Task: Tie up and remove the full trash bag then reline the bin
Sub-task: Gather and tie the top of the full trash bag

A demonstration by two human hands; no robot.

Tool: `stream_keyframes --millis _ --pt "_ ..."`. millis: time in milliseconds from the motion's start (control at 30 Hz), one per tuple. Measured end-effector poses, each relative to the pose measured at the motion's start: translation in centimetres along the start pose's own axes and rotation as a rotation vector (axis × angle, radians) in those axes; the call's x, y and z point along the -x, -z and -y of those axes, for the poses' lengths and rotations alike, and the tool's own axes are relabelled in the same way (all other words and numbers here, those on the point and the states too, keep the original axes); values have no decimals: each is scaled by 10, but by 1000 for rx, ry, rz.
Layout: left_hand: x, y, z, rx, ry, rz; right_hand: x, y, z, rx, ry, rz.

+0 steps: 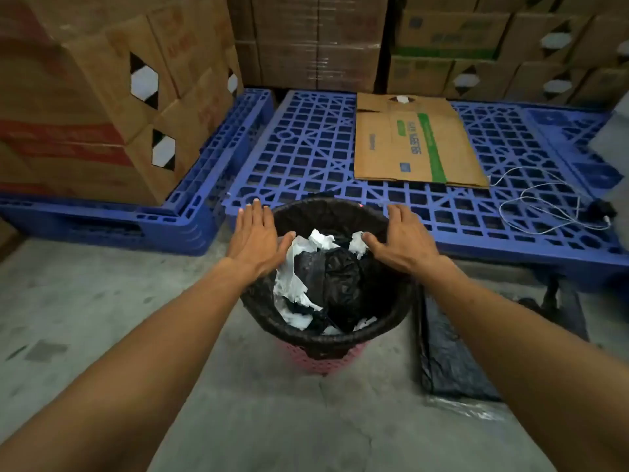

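A pink perforated bin (320, 361) stands on the concrete floor in front of me. A black trash bag (326, 214) lines it, folded over the rim. Crumpled white paper (292, 277) and black plastic fill it. My left hand (255, 236) hovers flat over the bin's left rim, fingers spread, holding nothing. Over the right rim, my right hand (401, 241) is spread the same way, empty. A flat black spare bag (449, 356) lies on the floor just right of the bin, partly under my right forearm.
A blue plastic pallet (306, 158) lies right behind the bin, with a flattened cardboard box (412, 144) and a white cable (544, 202) on it. Stacked cartons (102, 107) rise at the left and along the back. Bare concrete floor (112, 301) lies left of the bin.
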State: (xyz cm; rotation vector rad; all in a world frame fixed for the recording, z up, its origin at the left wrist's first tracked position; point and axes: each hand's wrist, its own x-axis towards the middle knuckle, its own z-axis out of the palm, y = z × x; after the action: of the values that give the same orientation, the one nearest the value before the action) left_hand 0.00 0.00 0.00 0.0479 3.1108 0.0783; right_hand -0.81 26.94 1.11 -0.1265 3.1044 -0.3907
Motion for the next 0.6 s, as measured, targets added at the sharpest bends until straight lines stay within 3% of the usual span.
stream_keyframes --millis 167,267,467,600 --pt "-3 -25 15 67 14 5 -11 -37 -12 75 -45 52" --pt "4 -28 16 141 44 55 -11 -46 -16 -5 -97 85" --pt "-4 -31 22 204 40 -91 -13 -44 -18 69 -30 -150" --pt "-6 -36 24 252 44 -225 -12 -44 -16 148 48 -185"
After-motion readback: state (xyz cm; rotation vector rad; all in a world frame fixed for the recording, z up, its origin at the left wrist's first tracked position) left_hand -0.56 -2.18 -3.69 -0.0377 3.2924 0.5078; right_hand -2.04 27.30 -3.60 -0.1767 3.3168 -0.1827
